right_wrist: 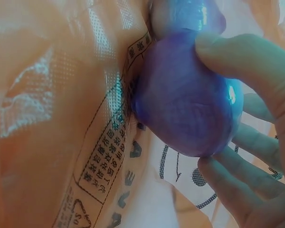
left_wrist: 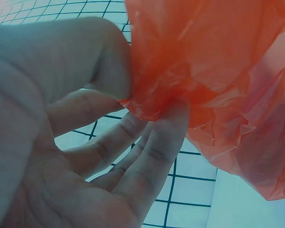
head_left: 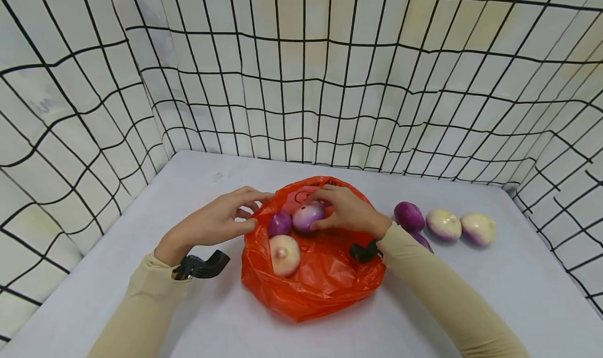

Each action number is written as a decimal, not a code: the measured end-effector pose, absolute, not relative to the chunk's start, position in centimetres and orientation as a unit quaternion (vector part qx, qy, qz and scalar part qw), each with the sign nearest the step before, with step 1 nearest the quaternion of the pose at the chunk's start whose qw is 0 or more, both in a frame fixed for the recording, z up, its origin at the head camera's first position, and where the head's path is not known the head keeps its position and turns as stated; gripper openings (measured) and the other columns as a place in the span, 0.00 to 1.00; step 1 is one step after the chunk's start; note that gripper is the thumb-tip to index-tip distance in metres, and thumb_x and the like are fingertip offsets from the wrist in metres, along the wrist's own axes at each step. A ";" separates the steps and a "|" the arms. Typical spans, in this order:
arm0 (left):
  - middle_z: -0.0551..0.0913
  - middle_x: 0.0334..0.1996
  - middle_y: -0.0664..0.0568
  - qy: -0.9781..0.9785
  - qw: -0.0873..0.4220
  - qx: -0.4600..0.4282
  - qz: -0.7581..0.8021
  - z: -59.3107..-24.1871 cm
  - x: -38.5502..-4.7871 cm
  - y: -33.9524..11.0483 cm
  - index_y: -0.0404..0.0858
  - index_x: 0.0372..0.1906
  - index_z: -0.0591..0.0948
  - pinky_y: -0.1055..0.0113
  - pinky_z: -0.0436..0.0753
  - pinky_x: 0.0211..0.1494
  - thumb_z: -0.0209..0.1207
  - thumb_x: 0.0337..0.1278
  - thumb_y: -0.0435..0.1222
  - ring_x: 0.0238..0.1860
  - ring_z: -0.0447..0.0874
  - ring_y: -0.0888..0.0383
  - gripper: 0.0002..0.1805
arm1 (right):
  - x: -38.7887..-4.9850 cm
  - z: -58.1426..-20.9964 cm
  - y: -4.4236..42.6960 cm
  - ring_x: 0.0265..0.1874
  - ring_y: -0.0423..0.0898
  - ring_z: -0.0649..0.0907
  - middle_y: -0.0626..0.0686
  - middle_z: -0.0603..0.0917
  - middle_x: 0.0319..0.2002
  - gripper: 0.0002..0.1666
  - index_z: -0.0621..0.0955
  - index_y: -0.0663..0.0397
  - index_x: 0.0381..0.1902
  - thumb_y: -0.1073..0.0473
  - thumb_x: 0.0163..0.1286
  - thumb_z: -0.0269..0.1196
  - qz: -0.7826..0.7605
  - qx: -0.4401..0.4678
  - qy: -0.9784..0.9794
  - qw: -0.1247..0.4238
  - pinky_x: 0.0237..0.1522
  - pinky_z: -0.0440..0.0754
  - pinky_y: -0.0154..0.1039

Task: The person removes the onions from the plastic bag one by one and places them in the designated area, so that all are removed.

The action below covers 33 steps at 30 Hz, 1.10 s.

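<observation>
An open red plastic bag [head_left: 311, 295] stands on the table in the middle of the head view. My left hand [head_left: 219, 219] pinches the bag's left rim between thumb and fingers, as the left wrist view shows. Inside the bag, my right hand [head_left: 350, 211] grips a purple-and-white onion [head_left: 306, 216] with thumb and fingertips. A smaller purple onion [head_left: 280, 224] lies just left of it. Nearer the front of the bag lies a pale onion [head_left: 285, 257]. Printed characters on the bag show in the right wrist view, beside the held onion [right_wrist: 190, 99].
Right of the bag on the white table [head_left: 212, 316] lie a purple onion [head_left: 409, 216] and two pale onions, one at the middle [head_left: 444, 225] and one further right [head_left: 478, 228]. Another purple one is partly behind my right forearm. Black netting [head_left: 301, 86] hangs around the table.
</observation>
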<state>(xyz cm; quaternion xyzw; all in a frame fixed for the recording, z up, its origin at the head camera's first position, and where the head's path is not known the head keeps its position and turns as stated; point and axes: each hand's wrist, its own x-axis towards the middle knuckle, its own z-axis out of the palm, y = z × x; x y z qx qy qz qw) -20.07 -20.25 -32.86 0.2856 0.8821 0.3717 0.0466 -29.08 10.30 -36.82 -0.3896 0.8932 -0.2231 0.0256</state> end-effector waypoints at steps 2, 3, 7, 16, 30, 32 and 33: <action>0.80 0.63 0.45 0.883 0.045 0.285 0.370 -32.9 -20.1 -20.2 0.39 0.72 0.75 0.49 0.87 0.62 0.55 0.63 0.29 0.58 0.82 0.50 0.30 | -29.1 -36.9 10.4 0.59 0.44 0.82 0.45 0.85 0.58 0.32 0.83 0.41 0.60 0.43 0.59 0.77 -0.220 -0.390 0.894 0.026 0.57 0.88 0.43; 0.80 0.63 0.46 0.884 0.045 0.284 0.370 -32.9 -20.1 -20.2 0.39 0.72 0.75 0.49 0.87 0.62 0.55 0.63 0.29 0.58 0.82 0.50 0.31 | -29.1 -36.9 10.4 0.58 0.44 0.82 0.45 0.85 0.59 0.31 0.84 0.41 0.60 0.43 0.59 0.77 -0.218 -0.391 0.894 0.026 0.57 0.88 0.42; 0.80 0.62 0.46 0.885 0.043 0.282 0.367 -33.0 -20.1 -20.3 0.39 0.73 0.74 0.49 0.86 0.62 0.55 0.63 0.28 0.58 0.82 0.50 0.31 | -29.0 -36.9 10.6 0.57 0.44 0.82 0.46 0.85 0.59 0.32 0.84 0.41 0.61 0.43 0.60 0.76 -0.220 -0.396 0.891 0.029 0.57 0.88 0.43; 0.80 0.61 0.47 0.887 0.046 0.279 0.364 -33.1 -20.1 -20.1 0.40 0.73 0.74 0.50 0.86 0.63 0.55 0.62 0.28 0.58 0.82 0.51 0.32 | -28.7 -36.9 10.8 0.54 0.44 0.81 0.46 0.82 0.58 0.28 0.84 0.34 0.59 0.42 0.61 0.75 -0.222 -0.401 0.888 0.048 0.55 0.87 0.42; 0.80 0.62 0.47 0.888 0.044 0.278 0.364 -33.0 -20.1 -20.2 0.40 0.73 0.74 0.47 0.86 0.63 0.56 0.63 0.28 0.58 0.82 0.50 0.31 | -28.6 -36.9 10.9 0.56 0.47 0.82 0.49 0.81 0.61 0.29 0.84 0.38 0.58 0.43 0.59 0.77 -0.211 -0.407 0.887 0.052 0.56 0.86 0.43; 0.80 0.62 0.46 0.886 0.043 0.281 0.365 -33.0 -20.0 -20.2 0.40 0.73 0.74 0.47 0.86 0.63 0.56 0.63 0.28 0.58 0.82 0.50 0.31 | -28.6 -36.9 10.9 0.56 0.47 0.82 0.50 0.82 0.61 0.29 0.84 0.38 0.58 0.43 0.60 0.77 -0.206 -0.413 0.886 0.046 0.56 0.86 0.43; 0.80 0.62 0.46 0.886 0.042 0.283 0.365 -33.0 -20.0 -20.3 0.40 0.73 0.74 0.47 0.86 0.63 0.56 0.63 0.28 0.58 0.82 0.50 0.31 | -28.5 -36.9 10.9 0.56 0.47 0.81 0.50 0.82 0.61 0.29 0.84 0.38 0.58 0.43 0.60 0.76 -0.204 -0.415 0.886 0.043 0.55 0.86 0.43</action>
